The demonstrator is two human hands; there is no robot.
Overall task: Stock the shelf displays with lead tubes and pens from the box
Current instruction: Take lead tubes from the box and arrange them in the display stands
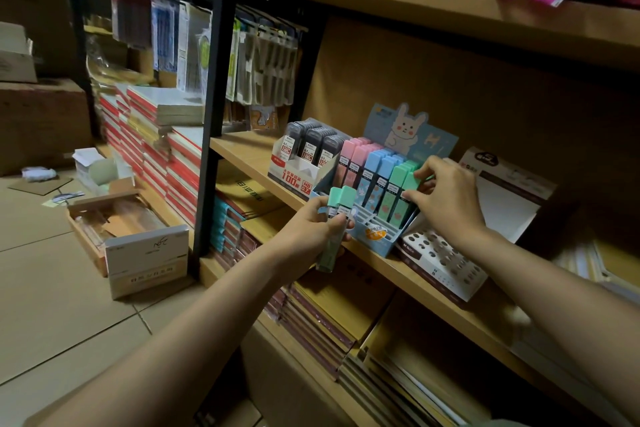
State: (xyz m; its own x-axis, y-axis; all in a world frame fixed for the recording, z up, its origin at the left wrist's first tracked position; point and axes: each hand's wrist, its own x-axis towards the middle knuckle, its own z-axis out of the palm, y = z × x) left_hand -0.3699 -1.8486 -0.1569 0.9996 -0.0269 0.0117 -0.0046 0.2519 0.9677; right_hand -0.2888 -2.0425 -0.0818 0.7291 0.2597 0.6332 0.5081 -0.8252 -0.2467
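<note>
Green-capped lead tubes point(337, 218) sit in your left hand point(311, 230), fingers curled round at least two, just left of the bunny display point(377, 236). Head view: long axes near upright, caps up, lower ends tilted toward you. Your right hand point(446, 199) pinches a green tube point(410, 184) at the display's right end; that tube stands cap up, leaning back with its row. Judged step: seating green tubes. Front slots point(372, 220) of the display are vacant. Next move probably calls for passing one tube across, cap up, aligned to the slot's slant.
</note>
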